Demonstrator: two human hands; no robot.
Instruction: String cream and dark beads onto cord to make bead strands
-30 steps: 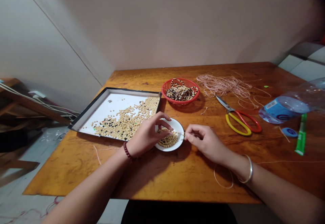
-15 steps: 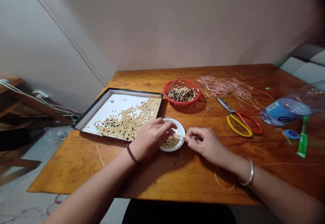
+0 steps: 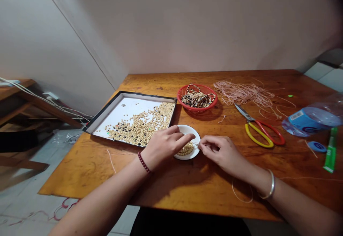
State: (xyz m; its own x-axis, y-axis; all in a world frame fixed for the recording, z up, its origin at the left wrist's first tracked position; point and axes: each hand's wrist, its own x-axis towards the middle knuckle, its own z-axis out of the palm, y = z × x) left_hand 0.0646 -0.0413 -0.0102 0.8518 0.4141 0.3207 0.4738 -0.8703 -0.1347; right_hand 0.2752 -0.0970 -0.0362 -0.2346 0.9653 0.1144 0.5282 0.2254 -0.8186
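Observation:
A small white dish of tan beads sits on the wooden table in front of me. My left hand lies over the dish's left half, fingers pinched together at the beads; what the pinch holds is hidden. My right hand sits just right of the dish, thumb and forefinger pinching a thin needle or thread end that points at the left fingertips. A pale cord loops on the table under my right wrist.
A shallow black-rimmed tray of loose tan and dark beads lies at the left. Behind the dish stands a red basket of beaded strings, with a tangle of pink cord, scissors, a plastic bottle, blue cap and green tube at the right.
My left fingers have closed down from a raised arch onto the beads in the dish, meeting the needle tip. My right hand stays in its pinch. The view has shifted slightly.

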